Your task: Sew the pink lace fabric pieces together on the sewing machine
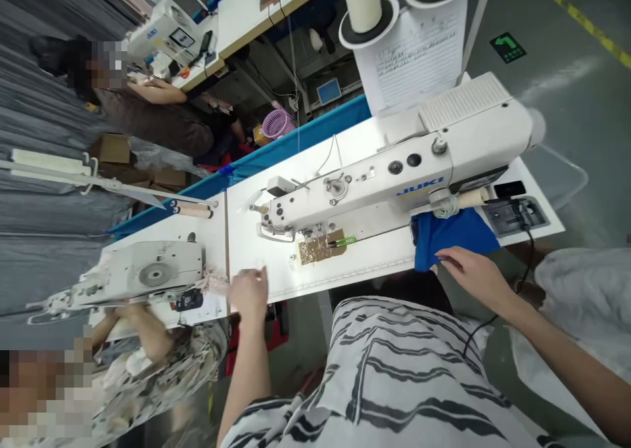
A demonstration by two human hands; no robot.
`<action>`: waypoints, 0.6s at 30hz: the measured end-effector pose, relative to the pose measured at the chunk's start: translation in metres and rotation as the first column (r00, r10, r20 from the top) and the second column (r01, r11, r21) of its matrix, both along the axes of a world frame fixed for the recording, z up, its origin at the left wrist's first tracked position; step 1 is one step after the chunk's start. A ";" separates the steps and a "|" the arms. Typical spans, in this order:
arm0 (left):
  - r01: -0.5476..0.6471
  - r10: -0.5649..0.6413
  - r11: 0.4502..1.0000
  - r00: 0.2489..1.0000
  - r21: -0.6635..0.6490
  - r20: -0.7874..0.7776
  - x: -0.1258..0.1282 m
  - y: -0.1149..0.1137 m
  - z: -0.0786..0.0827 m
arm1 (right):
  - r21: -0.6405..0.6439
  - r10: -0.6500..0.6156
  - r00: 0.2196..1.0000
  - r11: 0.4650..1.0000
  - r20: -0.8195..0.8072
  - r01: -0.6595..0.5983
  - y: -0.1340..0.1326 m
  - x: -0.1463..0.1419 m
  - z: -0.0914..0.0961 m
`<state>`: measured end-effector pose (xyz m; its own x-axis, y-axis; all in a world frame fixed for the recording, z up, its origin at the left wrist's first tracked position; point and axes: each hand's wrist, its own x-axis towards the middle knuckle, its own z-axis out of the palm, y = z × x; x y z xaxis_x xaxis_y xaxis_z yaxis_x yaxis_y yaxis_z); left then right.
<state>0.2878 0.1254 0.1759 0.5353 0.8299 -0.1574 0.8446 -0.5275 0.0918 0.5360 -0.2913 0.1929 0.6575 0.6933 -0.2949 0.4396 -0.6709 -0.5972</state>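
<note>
My left hand (248, 291) is over the front edge of the white sewing table (320, 282), left of the machine. Its fingers are loosely bent, the thumb stands apart, and nothing shows in it. At the right, my right hand (466, 268) reaches to a blue cloth (451, 234) with its fingers stretched out. The fingertips overlap the cloth's near edge; I cannot tell how firmly they touch. The cloth lies by the base of a white sewing machine (374, 185) and hangs over the table edge. Green-handled thread snips (345, 242) rest on a brown-gold patch (315, 249) near the needle area.
A phone (509, 189) and a grey tray (520, 217) are at the table's right end. Thread cones (362, 4) and a written sheet (411, 57) stand behind the machine. One co-worker sits at a neighbouring machine (152, 269) on the left; another works farther back.
</note>
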 end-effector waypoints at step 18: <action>0.459 -0.467 0.876 0.884 -0.149 -0.018 0.129 -0.095 -0.079 | -0.079 -0.091 0.845 0.985 0.526 0.156 -0.075 0.162 -0.010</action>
